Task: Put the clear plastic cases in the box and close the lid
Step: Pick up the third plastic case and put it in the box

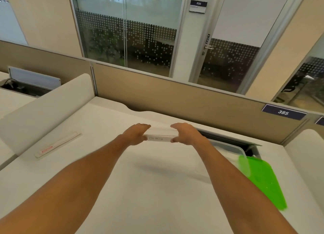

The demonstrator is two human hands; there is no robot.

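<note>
A clear plastic case [159,137] with a white handwritten label on its near edge is held between both hands above the white desk [140,181]. My left hand [135,134] grips its left end and my right hand [185,133] grips its right end. To the right, partly hidden behind my right forearm, stands the translucent plastic box [229,146], open. Its green lid [263,179] lies tilted beside the box at the right.
A long flat clear packet with a red label [57,145] lies on the desk at the left. A beige partition [175,96] runs along the back, a white divider [43,111] on the left. An open cable slot [233,139] sits behind the box.
</note>
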